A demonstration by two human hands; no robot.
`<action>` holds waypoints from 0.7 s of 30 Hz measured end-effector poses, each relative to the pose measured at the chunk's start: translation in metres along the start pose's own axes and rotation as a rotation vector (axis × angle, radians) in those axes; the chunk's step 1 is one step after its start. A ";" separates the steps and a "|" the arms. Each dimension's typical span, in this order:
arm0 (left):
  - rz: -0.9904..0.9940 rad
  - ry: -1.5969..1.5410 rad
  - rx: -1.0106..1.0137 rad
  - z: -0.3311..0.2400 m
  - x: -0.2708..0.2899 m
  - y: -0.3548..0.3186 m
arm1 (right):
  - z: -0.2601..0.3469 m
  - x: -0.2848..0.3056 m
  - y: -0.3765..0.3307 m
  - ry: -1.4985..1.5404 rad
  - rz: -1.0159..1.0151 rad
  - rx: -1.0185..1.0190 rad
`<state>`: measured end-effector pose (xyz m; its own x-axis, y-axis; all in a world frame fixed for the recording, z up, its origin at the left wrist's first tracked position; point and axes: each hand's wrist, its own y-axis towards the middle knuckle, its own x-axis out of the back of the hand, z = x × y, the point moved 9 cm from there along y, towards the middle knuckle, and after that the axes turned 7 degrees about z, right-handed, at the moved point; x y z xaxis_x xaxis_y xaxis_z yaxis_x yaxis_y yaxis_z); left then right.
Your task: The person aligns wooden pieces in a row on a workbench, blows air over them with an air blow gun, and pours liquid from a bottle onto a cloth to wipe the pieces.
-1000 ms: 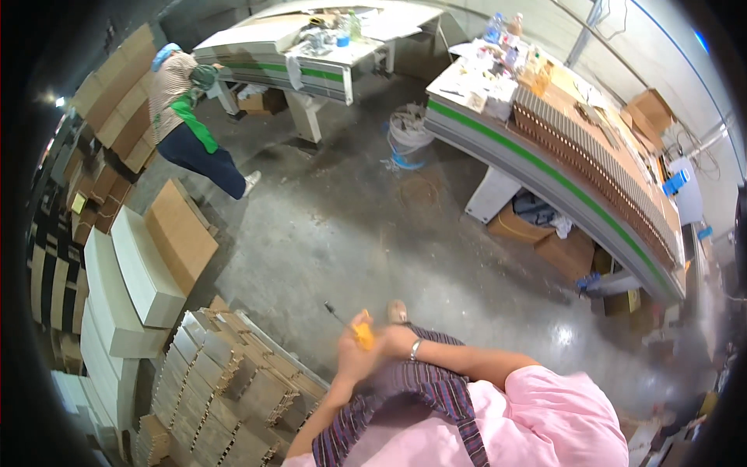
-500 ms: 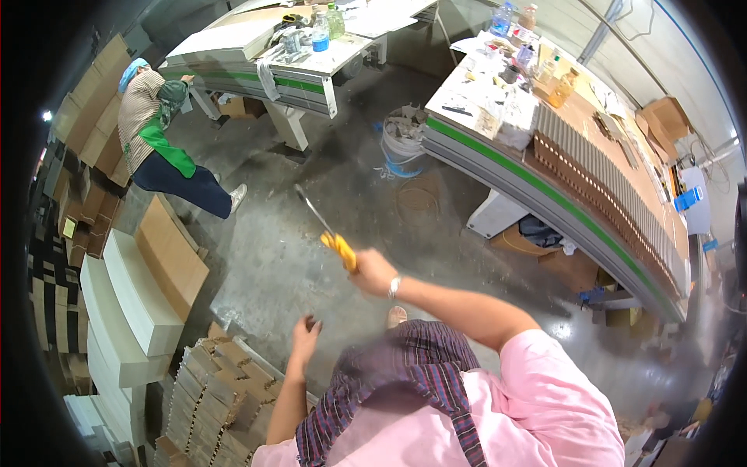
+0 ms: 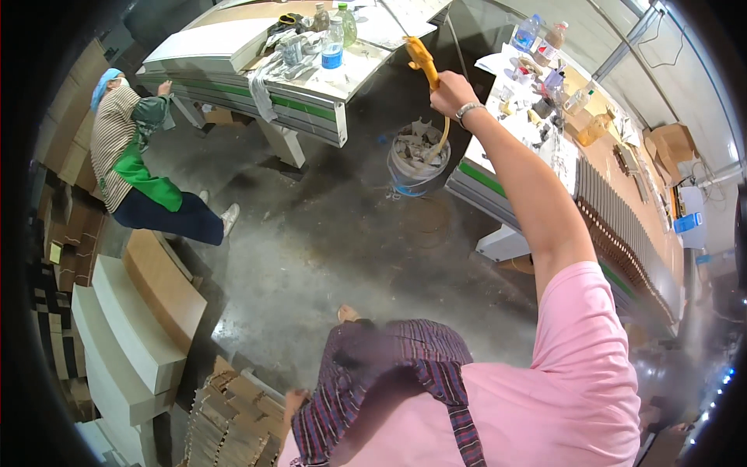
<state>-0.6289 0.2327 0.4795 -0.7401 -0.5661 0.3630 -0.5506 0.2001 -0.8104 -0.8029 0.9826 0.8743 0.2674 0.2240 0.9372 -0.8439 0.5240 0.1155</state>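
Above the grey bucket (image 3: 418, 162) beside the desk (image 3: 327, 86), the person's right hand (image 3: 450, 93) grips a yellow-handled tool (image 3: 421, 56), arm outstretched; the left hand's state cannot be told.

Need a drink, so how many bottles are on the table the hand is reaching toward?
3 can be told: a clear bottle, a green bottle and a brownish bottle, clustered on the table. Clutter may hide more.

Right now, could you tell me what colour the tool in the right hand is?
Yellow-orange; the tool shows best in the head view.
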 end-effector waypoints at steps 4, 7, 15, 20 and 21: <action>-0.032 -0.110 -0.087 -0.076 0.062 0.076 | -0.032 -0.016 0.043 0.108 0.001 -0.173; -0.088 -0.238 -0.150 -0.139 0.101 0.123 | -0.052 -0.019 0.079 0.057 -0.029 -0.220; -0.241 -0.355 -0.162 -0.228 0.110 0.166 | -0.162 -0.019 0.236 -0.228 -0.082 -0.230; -0.047 -0.121 0.105 -0.239 0.043 0.162 | -0.191 -0.112 0.321 -0.087 -0.019 -0.049; 0.035 0.001 0.124 -0.270 0.030 0.155 | -0.203 -0.135 0.330 -0.035 0.015 -0.043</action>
<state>-0.8407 0.4625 0.4885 -0.7585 -0.5594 0.3344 -0.4725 0.1187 -0.8733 -1.0226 1.2921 0.7185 0.2377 0.2034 0.9498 -0.8266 0.5558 0.0878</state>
